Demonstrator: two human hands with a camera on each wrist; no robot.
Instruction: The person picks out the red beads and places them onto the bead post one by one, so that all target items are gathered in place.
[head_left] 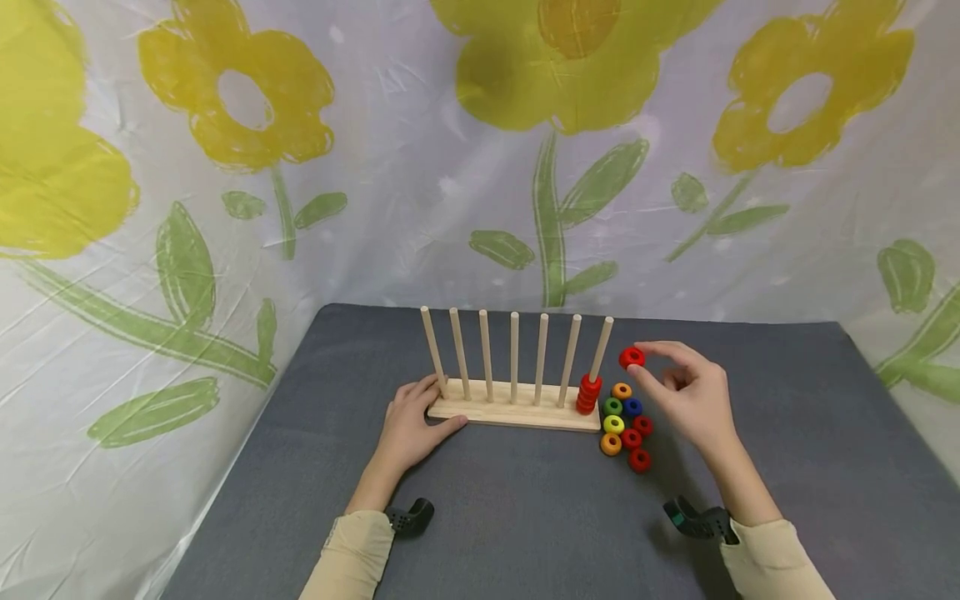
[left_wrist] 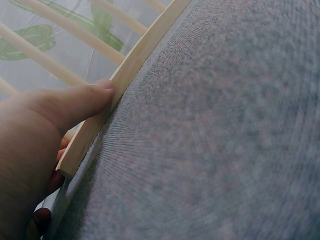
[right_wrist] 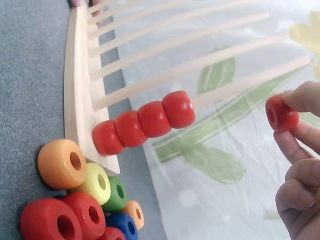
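Note:
A wooden peg rack (head_left: 517, 414) with a row of upright pegs stands on the table. Several red beads (head_left: 588, 394) are stacked on its rightmost peg; the other pegs are bare. My left hand (head_left: 410, 421) grips the left end of the base, and in the left wrist view its thumb (left_wrist: 95, 100) lies along the front edge with fingers behind. Between thumb and fingertips, my right hand (head_left: 693, 398) pinches a red bead (right_wrist: 281, 113), held in the air to the right of the rightmost peg and apart from it. The bead's hole partly shows.
Loose beads lie beside the rack's right end: orange (head_left: 611, 443), yellow (head_left: 613, 424), green (head_left: 612, 406), blue (head_left: 632, 407), another orange (head_left: 622, 390) and several red ones (head_left: 640, 460). A dark grey cloth (head_left: 525, 517) covers the table. Behind hangs a flower-patterned curtain (head_left: 405, 208).

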